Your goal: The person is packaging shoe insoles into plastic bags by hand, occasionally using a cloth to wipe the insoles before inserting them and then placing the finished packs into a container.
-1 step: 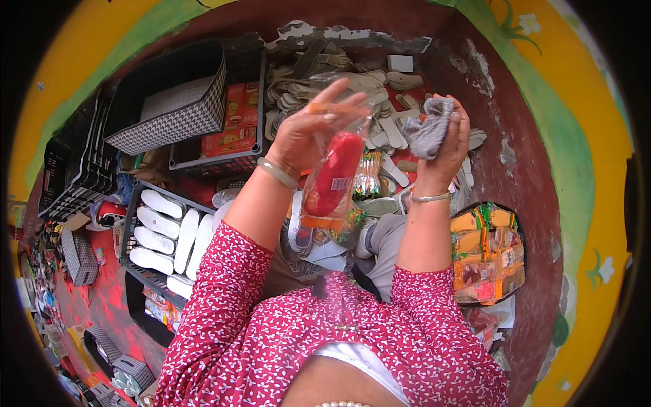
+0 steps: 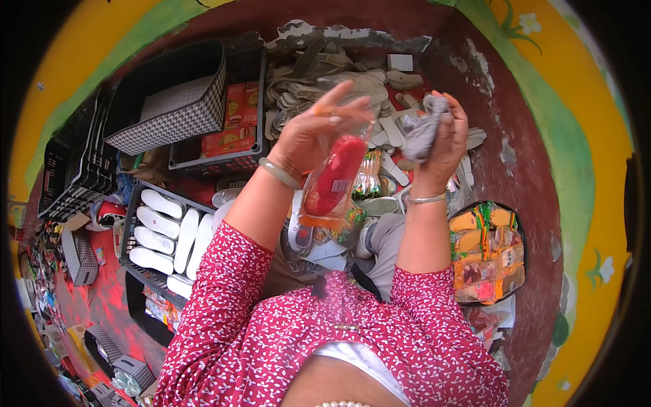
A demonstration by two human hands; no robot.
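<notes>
My left hand (image 2: 302,139) grips the top of a clear plastic bag (image 2: 319,210), some of its fingers raised and spread. Inside the bag lies a long, rounded red item (image 2: 337,173) with a white label; its exact kind is unclear. To the right, my raised right hand (image 2: 444,163) has its fingers curled round a crumpled grey cloth (image 2: 422,132) that looks knitted. A gap separates the two hands. Below them, many pale insole-shaped pieces (image 2: 390,132) lie heaped, with small bright packets (image 2: 368,173) among them.
On the left, a dark crate (image 2: 129,251) holds white shoe-like pieces. Behind it stand a checked bin (image 2: 173,125) and a crate with red boxes (image 2: 230,141). At right, a dark round basket (image 2: 523,254) holds orange-green packages. A maroon wall (image 2: 529,176) curves round.
My right hand and the grey cloth have shifted slightly down and left. My left hand and the bagged red item have barely moved.
</notes>
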